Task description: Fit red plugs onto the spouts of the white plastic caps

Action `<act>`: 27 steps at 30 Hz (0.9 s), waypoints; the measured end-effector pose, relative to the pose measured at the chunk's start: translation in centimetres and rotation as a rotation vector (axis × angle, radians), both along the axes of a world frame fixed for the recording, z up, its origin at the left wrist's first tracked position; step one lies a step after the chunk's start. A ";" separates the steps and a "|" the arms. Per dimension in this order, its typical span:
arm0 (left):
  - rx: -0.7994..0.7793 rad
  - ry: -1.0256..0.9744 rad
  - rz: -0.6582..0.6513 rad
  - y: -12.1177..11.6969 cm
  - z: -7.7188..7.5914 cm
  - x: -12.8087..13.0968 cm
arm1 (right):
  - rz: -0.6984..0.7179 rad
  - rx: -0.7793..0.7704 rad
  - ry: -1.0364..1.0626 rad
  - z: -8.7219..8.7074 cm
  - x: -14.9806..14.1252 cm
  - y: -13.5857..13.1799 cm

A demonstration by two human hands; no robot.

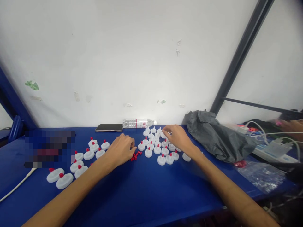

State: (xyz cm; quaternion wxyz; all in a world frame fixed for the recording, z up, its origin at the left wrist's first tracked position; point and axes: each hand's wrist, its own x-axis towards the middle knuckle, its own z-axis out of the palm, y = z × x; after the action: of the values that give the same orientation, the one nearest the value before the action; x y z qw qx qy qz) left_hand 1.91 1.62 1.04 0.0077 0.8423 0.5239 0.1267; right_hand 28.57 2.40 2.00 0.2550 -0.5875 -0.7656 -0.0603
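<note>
The fingers of the left hand curled downward, the thumb just beside a small heap of red tips; whether they pinched one could not be told. The fingers of the right hand bent together over the back of a crowd of white lids, their ends near lids with bare spouts; whether they gripped one could not be made out. Toward the front of this crowd the spouts wore red tips, while several at the back were plain white. Left of the left hand, partly behind its forearm, a looser group of red-tipped lids lay on the blue surface. Beyond the hands, a dark phone lay flat, with a clear bottle on its side just beside it, near the white wall. Right of the right hand slumped a black bag, then a clear plastic bag and a white power strip. At far left, a white cable led to a pixelated patch.
</note>
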 end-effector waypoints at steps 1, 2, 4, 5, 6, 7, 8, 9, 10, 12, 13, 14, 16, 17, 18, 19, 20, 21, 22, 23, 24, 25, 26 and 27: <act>-0.004 0.002 -0.001 0.0 0.0 0.0 | 0.001 -0.021 -0.005 -0.1 0.0 0.1; -0.008 0.004 -0.001 -0.1 0.0 0.1 | 0.003 -0.038 -0.008 -0.2 0.1 0.2; -0.016 0.007 -0.003 -0.1 0.0 0.2 | 0.005 -0.056 -0.015 -0.5 0.1 0.4; -0.019 0.009 -0.003 -0.1 0.0 0.2 | 0.005 -0.063 -0.019 -0.6 0.1 0.5; -0.021 0.011 -0.004 -0.1 0.0 0.2 | 0.005 -0.072 -0.024 -0.8 0.1 0.6; -0.023 0.013 -0.004 -0.1 0.0 0.2 | 0.006 -0.081 -0.030 -0.9 0.1 0.7; -0.024 0.015 -0.005 -0.1 0.0 0.2 | 0.005 -0.089 -0.037 -1.0 0.1 0.8; -0.024 0.016 -0.006 -0.2 0.0 0.2 | 0.004 -0.097 -0.045 -1.1 0.1 0.8; -0.023 0.018 -0.007 -0.2 0.1 0.3 | 0.000 -0.103 -0.053 -1.0 0.1 0.8; -0.020 0.020 -0.009 -0.3 0.1 0.3 | -0.023 -0.098 -0.065 -0.8 0.2 0.8; -0.019 0.022 -0.009 -0.3 0.1 0.4 | -0.043 -0.090 -0.068 -0.6 0.2 0.7; -0.020 0.023 -0.010 -0.3 0.1 0.4 | -0.066 -0.083 -0.072 -0.4 0.4 0.7; -0.027 0.026 -0.007 -0.4 0.1 0.5 | -0.116 -0.086 -0.084 0.0 0.7 0.5; -0.033 0.026 -0.004 -0.5 0.1 0.5 | -0.139 -0.103 -0.095 0.1 0.9 0.5; -0.040 0.027 -0.001 -0.5 0.1 0.5 | -0.157 -0.129 -0.108 0.1 1.1 0.4; -0.045 0.027 0.000 -0.5 0.0 0.5 | -0.170 -0.159 -0.120 0.1 1.2 0.4; -0.049 0.027 0.002 -0.5 0.0 0.5 | -0.175 -0.189 -0.130 0.0 1.4 0.3; -0.053 0.027 0.002 -0.4 -0.1 0.5 | -0.174 -0.215 -0.136 -0.1 1.5 0.3; -0.057 0.028 0.001 -0.4 -0.1 0.4 | -0.168 -0.233 -0.137 -0.1 1.5 0.3; -0.060 0.029 0.000 -0.4 -0.1 0.4 | -0.159 -0.241 -0.133 -0.2 1.5 0.2; -0.063 0.029 -0.001 -0.3 -0.2 0.4 | -0.152 -0.242 -0.127 -0.1 1.5 0.2; -0.067 0.028 -0.003 -0.3 -0.2 0.4 | -0.147 -0.234 -0.118 0.0 1.5 0.1; -0.071 0.026 -0.003 -0.3 -0.1 0.4 | -0.144 -0.221 -0.109 0.1 1.4 0.1; -0.074 0.024 -0.002 -0.2 -0.1 0.4 | -0.143 -0.206 -0.095 0.3 1.4 0.0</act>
State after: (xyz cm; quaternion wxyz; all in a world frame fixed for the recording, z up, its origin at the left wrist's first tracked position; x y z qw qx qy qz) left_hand 2.26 1.37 0.93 0.0326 0.8435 0.5273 0.0969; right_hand 29.95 2.40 2.30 0.1521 -0.6600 -0.7352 -0.0271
